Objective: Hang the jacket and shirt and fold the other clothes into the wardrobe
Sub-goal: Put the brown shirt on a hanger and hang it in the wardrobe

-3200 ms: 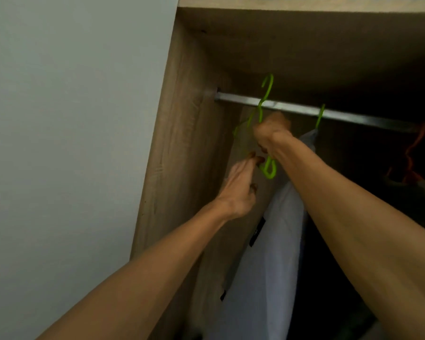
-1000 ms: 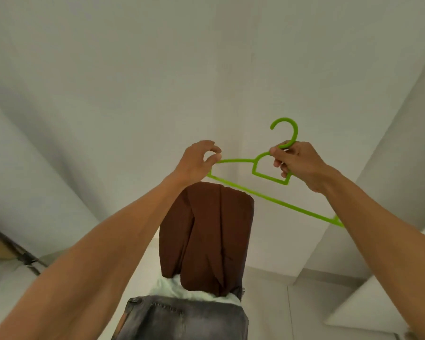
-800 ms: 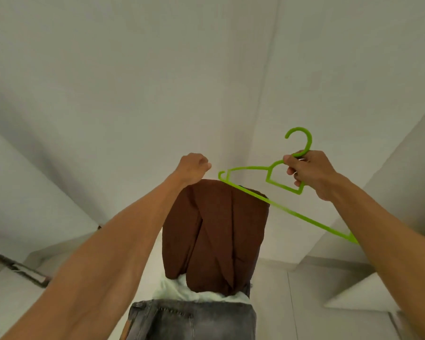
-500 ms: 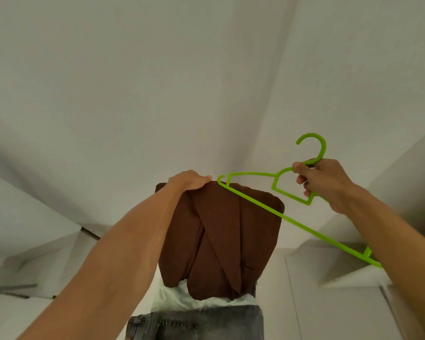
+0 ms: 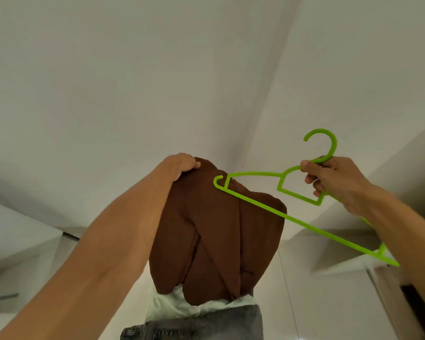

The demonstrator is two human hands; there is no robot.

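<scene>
A folded brown jacket [image 5: 216, 236] lies on top of a pile, over a white garment [image 5: 172, 304] and grey jeans [image 5: 194, 326]. My left hand [image 5: 179, 165] grips the jacket's far top edge, fingers curled over the fabric. A bright green plastic hanger [image 5: 290, 192] is held by my right hand [image 5: 334, 180], which is closed round its neck just under the hook. The hanger's left tip hangs over the jacket's upper right part.
The pile rests on a pale surface [image 5: 317, 310] beside white walls [image 5: 133, 94]. A dark gap with a wooden edge [image 5: 412, 305] shows at the lower right.
I turned from the wardrobe rail to the pile with the hanger. My left hand let go of the hanger's end and took hold of the jacket's top edge.
</scene>
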